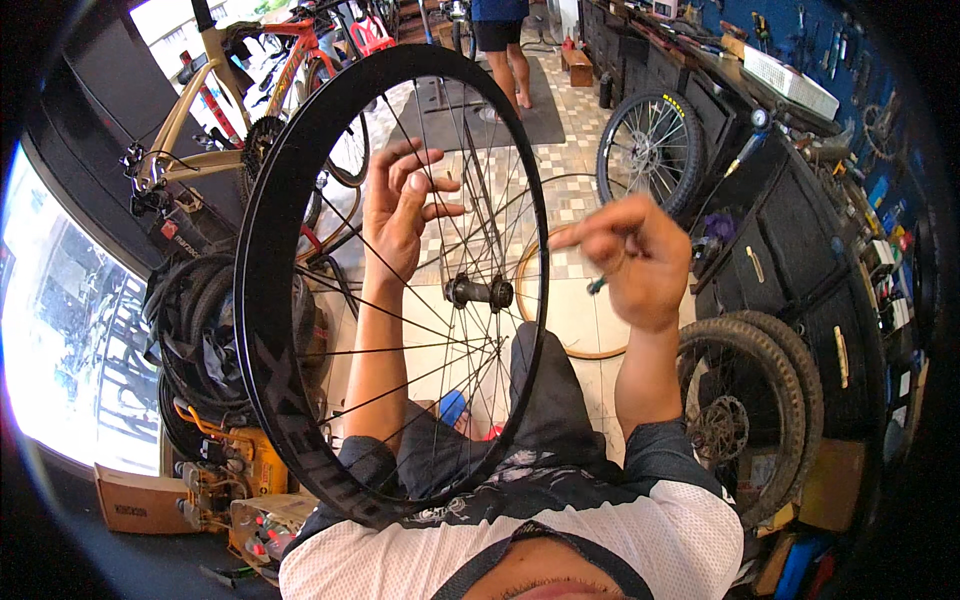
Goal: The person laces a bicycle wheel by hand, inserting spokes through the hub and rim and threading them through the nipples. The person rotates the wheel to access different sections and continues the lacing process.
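Observation:
A black deep-rimmed bicycle wheel (268,300) stands upright before my chest, its lower rim close to my shirt. Thin black spokes run to a black hub (480,292) at its middle. My left hand (402,205) is seen through the spokes, palm up, its fingers bent but apart; it is nearest the upper spokes, and whether it touches one I cannot tell. At the right side of the rim is my right hand (637,262), index finger stretched to the rim's edge, other fingers curled. From it sticks out a small dark green tool end (597,286), the rest hidden.
Bicycles (200,140) and piled tyres (205,310) crowd the left. A knobby-tyred wheel (652,150) leans at the right, with muddy wheels (740,400) nearer. A tan-walled tyre (590,355) lies on the tiled floor. Beyond, another person (500,40) stands on a dark mat (545,110).

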Available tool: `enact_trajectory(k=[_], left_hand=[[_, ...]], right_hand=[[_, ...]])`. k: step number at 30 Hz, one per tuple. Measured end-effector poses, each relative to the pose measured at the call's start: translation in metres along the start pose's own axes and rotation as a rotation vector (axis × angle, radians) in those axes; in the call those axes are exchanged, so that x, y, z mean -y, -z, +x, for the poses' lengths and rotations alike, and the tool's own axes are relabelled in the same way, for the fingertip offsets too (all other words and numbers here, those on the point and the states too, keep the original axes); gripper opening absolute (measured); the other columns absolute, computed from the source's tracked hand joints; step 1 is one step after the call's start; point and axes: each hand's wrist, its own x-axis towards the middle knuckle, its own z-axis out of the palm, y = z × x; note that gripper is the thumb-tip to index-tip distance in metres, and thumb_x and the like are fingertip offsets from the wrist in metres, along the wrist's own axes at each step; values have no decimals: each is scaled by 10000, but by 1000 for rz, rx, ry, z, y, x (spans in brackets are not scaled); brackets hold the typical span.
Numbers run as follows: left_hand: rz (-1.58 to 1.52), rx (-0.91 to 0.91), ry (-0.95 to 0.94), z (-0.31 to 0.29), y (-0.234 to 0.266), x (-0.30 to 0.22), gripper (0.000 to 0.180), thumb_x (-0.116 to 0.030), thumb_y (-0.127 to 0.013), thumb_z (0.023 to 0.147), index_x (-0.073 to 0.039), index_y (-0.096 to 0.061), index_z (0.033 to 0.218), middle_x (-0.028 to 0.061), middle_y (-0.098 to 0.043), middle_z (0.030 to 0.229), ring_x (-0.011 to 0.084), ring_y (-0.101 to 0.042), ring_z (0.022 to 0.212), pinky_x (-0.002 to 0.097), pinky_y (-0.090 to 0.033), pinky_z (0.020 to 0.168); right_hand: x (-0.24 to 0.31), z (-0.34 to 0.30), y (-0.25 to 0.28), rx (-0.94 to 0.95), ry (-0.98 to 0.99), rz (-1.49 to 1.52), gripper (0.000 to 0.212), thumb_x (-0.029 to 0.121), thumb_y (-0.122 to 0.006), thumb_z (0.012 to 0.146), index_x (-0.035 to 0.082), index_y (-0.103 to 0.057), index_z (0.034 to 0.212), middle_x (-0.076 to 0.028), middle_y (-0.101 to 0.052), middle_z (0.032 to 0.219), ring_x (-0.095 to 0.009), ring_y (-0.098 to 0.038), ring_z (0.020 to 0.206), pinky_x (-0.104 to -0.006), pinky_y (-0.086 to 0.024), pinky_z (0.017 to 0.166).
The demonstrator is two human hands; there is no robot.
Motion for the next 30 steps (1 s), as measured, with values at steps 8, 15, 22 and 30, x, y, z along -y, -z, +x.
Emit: enact_trajectory(k=[8, 15, 22, 30], left_hand=[[-362, 179, 74, -6, 11, -2, 614, -523, -462, 1070, 39, -709, 1046, 223, -477, 1514, 357, -543, 1335, 503, -516, 1016], [-350, -69, 266, -21, 16, 18, 391, -249, -518, 1035, 32, -572, 1301, 200, -612, 1357, 403, -606, 1280, 543, -495, 1093], [432, 225, 183, -54, 37, 45, 372, -87, -556, 1034, -58, -628, 1398, 113, -592, 1463, 228, -546, 1379, 371, -448, 1099], [-381, -397, 539, -84, 18, 70, 739, -211, -644, 1022, -10, -195, 1573, 243, -479, 1393, 480, -654, 1192, 346, -644, 650]], right_hand=[[3, -19, 12, -178, -93, -147, 197, 180, -716, 1004, -17, -722, 991, -64, -760, 925, -80, -676, 840, -233, -517, 736], [-27, -71, 62, -281, -224, -327, 167, 139, -712, 1007, -28, -706, 994, -74, -747, 913, -99, -686, 825, -228, -527, 764], [-28, -103, 78, -272, -284, -396, 155, 138, -747, 976, -13, -723, 1004, -66, -744, 889, -114, -694, 805, -255, -540, 714], [-32, -73, 17, -25, -66, -603, 191, 64, -844, 831, 40, -778, 1008, -109, -741, 858, -209, -705, 700, -301, -532, 609]])
